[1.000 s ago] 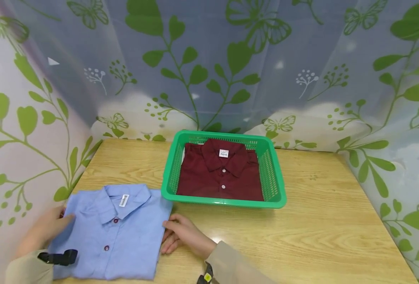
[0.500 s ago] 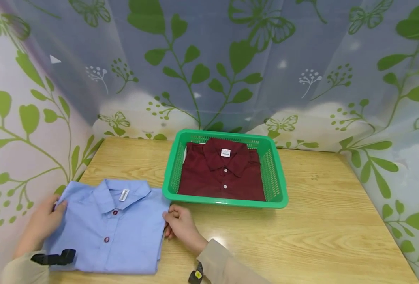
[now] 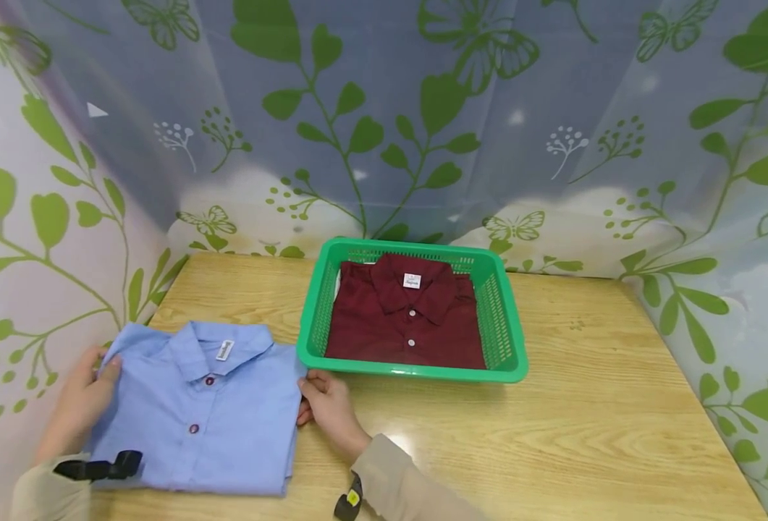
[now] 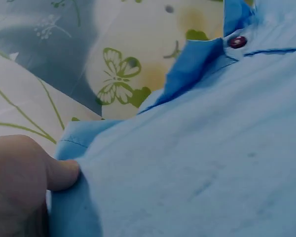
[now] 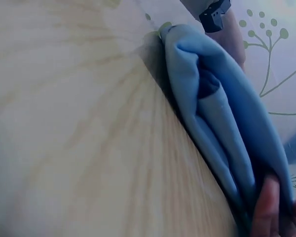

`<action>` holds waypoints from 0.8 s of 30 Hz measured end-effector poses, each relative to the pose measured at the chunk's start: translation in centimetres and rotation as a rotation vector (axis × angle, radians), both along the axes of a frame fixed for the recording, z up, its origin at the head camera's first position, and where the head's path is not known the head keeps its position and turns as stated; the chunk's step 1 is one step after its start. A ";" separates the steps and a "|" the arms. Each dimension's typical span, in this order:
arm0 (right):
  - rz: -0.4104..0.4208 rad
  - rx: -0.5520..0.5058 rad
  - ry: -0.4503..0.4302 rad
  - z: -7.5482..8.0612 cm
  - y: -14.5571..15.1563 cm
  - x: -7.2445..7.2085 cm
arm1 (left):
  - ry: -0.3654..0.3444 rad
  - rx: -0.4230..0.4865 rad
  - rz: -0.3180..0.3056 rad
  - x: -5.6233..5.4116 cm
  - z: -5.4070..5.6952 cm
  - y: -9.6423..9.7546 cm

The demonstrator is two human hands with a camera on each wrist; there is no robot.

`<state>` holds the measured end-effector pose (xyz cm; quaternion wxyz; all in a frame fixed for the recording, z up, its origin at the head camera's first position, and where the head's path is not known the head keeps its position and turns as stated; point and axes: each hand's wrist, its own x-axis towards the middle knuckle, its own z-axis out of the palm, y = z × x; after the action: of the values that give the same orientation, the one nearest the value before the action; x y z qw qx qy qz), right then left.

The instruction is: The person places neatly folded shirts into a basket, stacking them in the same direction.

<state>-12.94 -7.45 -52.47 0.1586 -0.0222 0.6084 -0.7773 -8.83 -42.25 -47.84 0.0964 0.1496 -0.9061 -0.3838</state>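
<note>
A folded light-blue shirt (image 3: pixel 240 427) with dark red buttons and a white collar label lies at the left of the table. My left hand (image 3: pixel 84 394) pinches its left side near the shoulder, thumb on top, as the left wrist view also shows with the thumb over the blue cloth (image 4: pixel 187 168). On the opposite side, my right hand (image 3: pixel 331 409) pinches the shirt's right edge just below the basket corner. In the right wrist view the layered folds (image 5: pixel 222 123) show from the side, with fingers (image 5: pixel 267 207) tucked in between them.
A green plastic basket (image 3: pixel 416 372) stands at the back middle of the wooden table (image 3: pixel 585 405), with a folded maroon shirt (image 3: pixel 384 333) inside. Its front left corner meets the blue shirt's right shoulder. Leaf-patterned curtains (image 3: pixel 384 145) enclose the back and sides.
Both hands have shifted the blue shirt slightly away from me, toward the back of the table. The right hand's fingers have closed in on the shirt's edge. The basket stays put.
</note>
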 end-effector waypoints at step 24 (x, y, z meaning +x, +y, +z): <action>0.191 0.136 0.046 0.1 1.6 1.4 | -0.131 -0.006 -0.091 0.4 -3.1 -1.1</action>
<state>-11.56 -5.84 -52.37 0.2192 -0.0870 0.6585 -0.7147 -8.42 -43.39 -50.92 0.0199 0.1325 -0.9175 -0.3744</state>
